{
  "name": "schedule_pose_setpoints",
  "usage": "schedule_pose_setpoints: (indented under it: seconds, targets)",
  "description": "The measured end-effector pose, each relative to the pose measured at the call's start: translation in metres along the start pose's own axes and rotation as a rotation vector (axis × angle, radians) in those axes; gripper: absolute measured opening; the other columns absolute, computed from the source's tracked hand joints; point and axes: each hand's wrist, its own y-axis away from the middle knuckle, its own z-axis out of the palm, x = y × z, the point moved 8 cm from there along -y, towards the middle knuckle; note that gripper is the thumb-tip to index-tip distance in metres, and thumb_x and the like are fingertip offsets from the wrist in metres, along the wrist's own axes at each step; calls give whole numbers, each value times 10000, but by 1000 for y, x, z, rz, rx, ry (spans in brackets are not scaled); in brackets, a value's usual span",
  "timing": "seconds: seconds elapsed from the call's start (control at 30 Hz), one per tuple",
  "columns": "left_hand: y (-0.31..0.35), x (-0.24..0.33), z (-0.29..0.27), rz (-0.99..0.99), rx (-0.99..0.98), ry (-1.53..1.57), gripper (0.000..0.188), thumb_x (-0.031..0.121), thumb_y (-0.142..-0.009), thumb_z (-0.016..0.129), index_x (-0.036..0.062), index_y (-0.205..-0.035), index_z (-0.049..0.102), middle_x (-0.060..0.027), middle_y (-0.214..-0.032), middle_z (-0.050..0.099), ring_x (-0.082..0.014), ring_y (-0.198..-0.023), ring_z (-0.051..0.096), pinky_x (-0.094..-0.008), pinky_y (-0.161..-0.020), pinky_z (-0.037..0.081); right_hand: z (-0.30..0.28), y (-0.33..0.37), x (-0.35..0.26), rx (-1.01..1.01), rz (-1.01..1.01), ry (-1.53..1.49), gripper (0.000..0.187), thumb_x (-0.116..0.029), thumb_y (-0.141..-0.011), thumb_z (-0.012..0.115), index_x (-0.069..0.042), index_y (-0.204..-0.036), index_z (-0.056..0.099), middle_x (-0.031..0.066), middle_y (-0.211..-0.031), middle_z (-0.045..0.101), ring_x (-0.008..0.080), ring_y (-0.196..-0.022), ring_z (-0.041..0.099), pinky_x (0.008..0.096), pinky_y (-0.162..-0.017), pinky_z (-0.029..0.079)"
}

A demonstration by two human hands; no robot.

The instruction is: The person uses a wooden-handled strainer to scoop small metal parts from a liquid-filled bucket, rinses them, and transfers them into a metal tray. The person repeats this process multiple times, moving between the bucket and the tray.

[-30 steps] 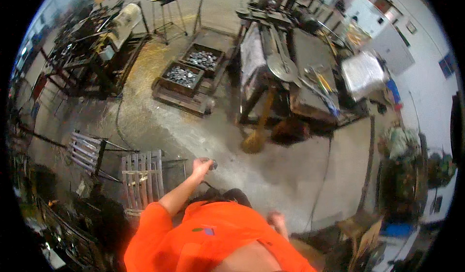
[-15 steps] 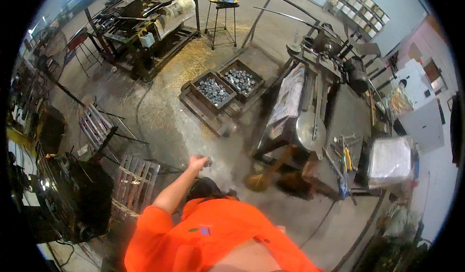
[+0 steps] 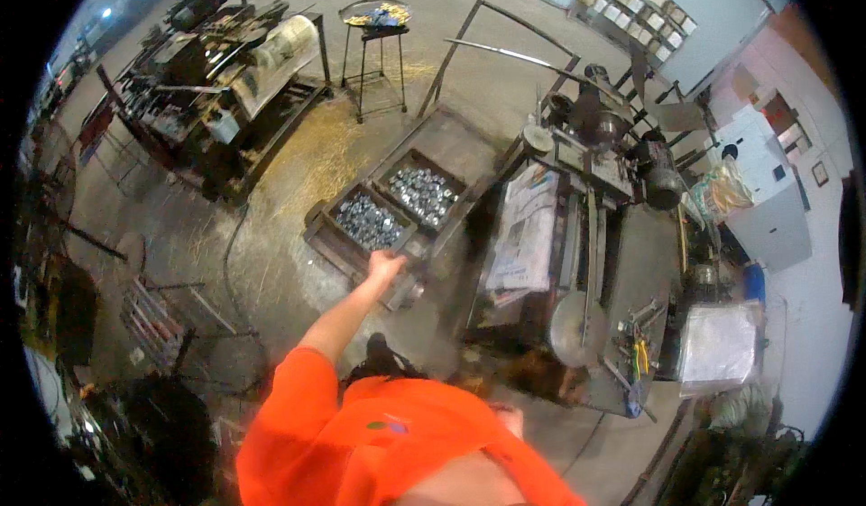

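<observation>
My left arm reaches forward from an orange sleeve. My left hand (image 3: 386, 264) is at the near edge of the left metal tray (image 3: 336, 201), in front of its corner. Its fingers are curled closed around a small dark grey metal piece, mostly hidden by the hand. Many small shiny metal pieces (image 3: 368, 221) fill this tray. A second tray (image 3: 462, 184) beside it, to the right, holds similar pieces (image 3: 420, 194). Close to my body, my right hand (image 3: 511, 418) shows only in part beside the orange shirt; its fingers cannot be made out.
Both trays rest on a low pallet (image 3: 327, 246). To the right stands a machine bench with newspaper (image 3: 525, 226), a round metal disc (image 3: 577, 329) and tools (image 3: 641, 356). A stand with a pan (image 3: 375, 17) is farther off; slatted chairs (image 3: 155, 318) are at left.
I have moved closer to the trays. My left hand has gone from above the bare floor to the near edge of the left tray.
</observation>
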Motion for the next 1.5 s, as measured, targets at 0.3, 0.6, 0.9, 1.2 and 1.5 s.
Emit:
schedule_pose_setpoints:
  seconds: [0.3,0.6,0.9,1.2,1.5]
  targets:
    - [-147,86,51,253,-85,153,367,113,-730,558,-49,-1056,515,-109,-644,583,-170,-393,509,-304,-389,425,20,-61,-22,78,359,49,142,47,-746,450,90,-840,546,93,-721,563,138,-549,464,294,-506,389]
    - [-43,-201,-202,-237,-80,-754,389,267,-686,614,31,-994,593,-175,-905,611,-280,-822,601,-376,-713,473,97,-207,-173,-298,-60,145,127,13,-722,521,30,-831,583,85,-653,567,148,-462,493,268,-422,388]
    - [30,-258,-377,-716,491,146,210,54,-718,531,-41,-903,559,-130,-592,532,-245,-493,567,-344,-419,433,260,-283,-238,-443,-24,371,168,18,-700,512,38,-852,579,76,-664,562,118,-525,490,263,-453,374]
    - [-181,-149,-513,-354,317,147,284,23,-736,495,-81,-998,535,-126,-645,578,-190,-465,537,-299,-444,447,465,-288,-298,-394,-23,502,268,-16,-634,535,33,-890,599,71,-710,598,114,-572,525,244,-498,407]
    - [-267,-97,-636,-342,280,68,293,58,-834,467,-23,-1114,498,-132,-831,600,-177,-637,598,-306,-534,502,563,-279,-356,-383,-67,538,247,-49,-658,541,29,-883,604,66,-693,595,118,-574,529,256,-516,426]
